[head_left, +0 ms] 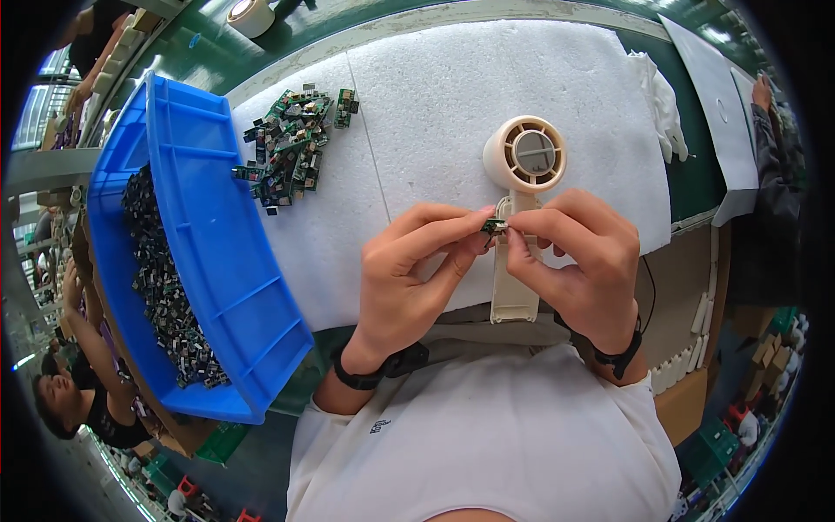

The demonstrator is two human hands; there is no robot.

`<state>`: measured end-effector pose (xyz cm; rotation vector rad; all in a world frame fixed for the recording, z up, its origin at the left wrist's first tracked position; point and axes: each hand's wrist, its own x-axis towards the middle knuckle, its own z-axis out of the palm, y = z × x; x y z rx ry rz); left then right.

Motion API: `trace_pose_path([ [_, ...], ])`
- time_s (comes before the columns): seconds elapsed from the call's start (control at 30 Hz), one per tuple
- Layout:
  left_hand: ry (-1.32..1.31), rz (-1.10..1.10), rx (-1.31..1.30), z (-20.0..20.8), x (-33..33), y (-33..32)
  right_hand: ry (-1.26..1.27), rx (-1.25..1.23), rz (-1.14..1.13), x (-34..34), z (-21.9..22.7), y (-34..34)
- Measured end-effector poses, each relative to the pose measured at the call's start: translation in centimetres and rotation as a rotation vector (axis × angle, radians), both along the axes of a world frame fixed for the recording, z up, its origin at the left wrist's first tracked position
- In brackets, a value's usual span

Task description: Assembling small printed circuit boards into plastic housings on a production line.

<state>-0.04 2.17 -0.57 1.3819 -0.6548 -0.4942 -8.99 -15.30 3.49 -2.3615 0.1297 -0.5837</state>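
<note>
At the left of the frame we see a blue plastic bin [204,252], tilted on its side, with many small dark circuit boards [165,287] inside it. A co-worker [74,391] sits at the lower left edge, below the bin. To the right of the bin, in the upper left part, a pile of small green circuit boards [291,143] lies on the white foam sheet [435,96] that covers the counter [687,174]. A roll of tape [250,16] rests at the top edge, above this pile.

In the middle of the frame our left hand [409,270] pinches one small green circuit board [494,226] between thumb and forefinger. Our right hand [578,261] grips the same board from the other side with its fingertips, so both hands are closed on it. The board is held just at the neck of a cream handheld fan housing [522,200], which lies flat on the foam sheet, round head up and handle toward us.

At the upper right a white glove [661,100] lies on the foam edge.
</note>
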Motion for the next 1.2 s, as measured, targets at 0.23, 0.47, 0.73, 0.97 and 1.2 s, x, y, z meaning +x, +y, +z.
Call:
trace_pose_path([
  [0.23, -0.329, 0.107, 0.097, 0.3, -0.2, -0.3, -0.040, -0.077, 0.059, 0.3, 0.0, -0.4],
  [0.47, -0.448, 0.196, 0.103, 0.4, -0.5, -0.2, -0.095, -0.044, 0.027, 0.8, -0.5, 0.2],
  [0.73, -0.682, 0.344, 0.159, 0.6, -2.5, -0.6, -0.072, 0.208, -0.076, -0.1, -0.5, 2.3],
  [0.97, -0.839, 0.409, 0.233, 0.2, -2.2, -0.8, -0.028, 0.216, -0.054, 0.5, -0.9, 2.3],
  [1.2, -0.711, 0.500, 0.298, 1.7, 0.0, 1.2, 0.014, -0.128, 0.134, 2.2, 1.9, -1.9],
])
